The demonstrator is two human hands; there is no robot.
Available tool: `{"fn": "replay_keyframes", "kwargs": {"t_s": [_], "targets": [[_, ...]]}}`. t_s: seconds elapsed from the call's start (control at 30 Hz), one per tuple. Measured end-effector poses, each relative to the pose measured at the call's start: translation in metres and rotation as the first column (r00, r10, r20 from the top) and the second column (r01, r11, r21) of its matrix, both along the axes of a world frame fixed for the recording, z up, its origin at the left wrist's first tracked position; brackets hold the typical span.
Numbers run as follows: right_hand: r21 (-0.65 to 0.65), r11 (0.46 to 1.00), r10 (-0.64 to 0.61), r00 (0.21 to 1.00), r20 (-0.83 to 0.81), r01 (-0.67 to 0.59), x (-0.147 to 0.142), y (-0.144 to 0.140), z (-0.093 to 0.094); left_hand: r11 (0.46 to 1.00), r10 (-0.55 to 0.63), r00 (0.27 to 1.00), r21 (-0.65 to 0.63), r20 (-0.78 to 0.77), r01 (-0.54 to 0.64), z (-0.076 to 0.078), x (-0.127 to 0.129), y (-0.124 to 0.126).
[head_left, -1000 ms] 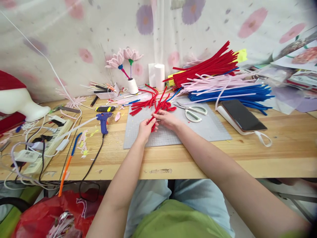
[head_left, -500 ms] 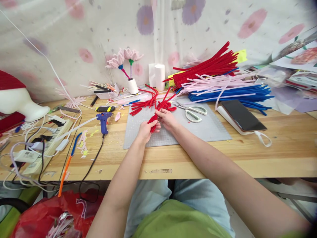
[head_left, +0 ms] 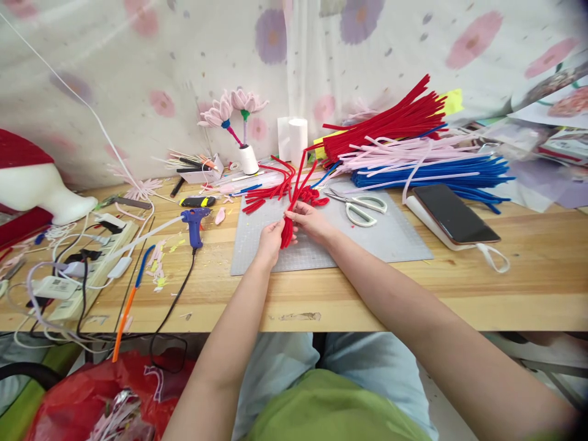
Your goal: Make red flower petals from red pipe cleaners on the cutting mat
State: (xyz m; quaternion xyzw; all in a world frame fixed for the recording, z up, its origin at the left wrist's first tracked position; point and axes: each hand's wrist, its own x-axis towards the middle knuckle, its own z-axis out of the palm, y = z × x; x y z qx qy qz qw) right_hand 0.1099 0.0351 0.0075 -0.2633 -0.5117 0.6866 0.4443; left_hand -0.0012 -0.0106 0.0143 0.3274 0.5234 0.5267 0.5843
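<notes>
My left hand is closed on a looped bunch of red pipe cleaners above the grey cutting mat. My right hand pinches the same piece at its upper end, where straight red stems stick up and away from me. Just behind the hands, more bent red pipe cleaners lie on the mat. Scissors with pale handles rest to the right of my right hand. Fingertips partly hide the spot where the red piece is gripped.
At left lie a blue glue gun, its cord and a power strip with tangled cables. Bundles of red, pink and blue pipe cleaners are piled back right, near a phone. Pink flowers stand behind.
The red piece has turned in my hands; its loops now hang lower and its straight stems point up. Both hands stay nearly in place, still gripping it.
</notes>
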Motion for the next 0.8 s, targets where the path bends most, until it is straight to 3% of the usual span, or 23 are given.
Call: {"fn": "replay_keyframes", "kwargs": {"t_s": [0.23,0.5,0.6,0.8], "targets": [[-0.094,0.962,-0.256,0.966,0.019,0.257,-0.007,0.002,-0.002,1.0,-0.011,0.998,0.01,0.058,0.01,0.001,0.006,-0.001],[-0.159,0.943,-0.308,0.947,-0.089,0.292,-0.011,0.005,-0.003,1.0,-0.007,0.996,0.017,0.085,0.006,0.006,0.008,-0.004],[-0.164,0.958,-0.252,0.964,-0.081,0.236,-0.007,0.006,-0.002,0.998,-0.05,0.998,0.028,0.039,0.049,0.005,0.002,-0.004],[-0.114,0.992,0.059,0.998,-0.008,-0.059,0.006,0.008,-0.002,0.984,-0.176,0.983,-0.016,-0.043,0.175,0.002,-0.017,-0.001]]}}
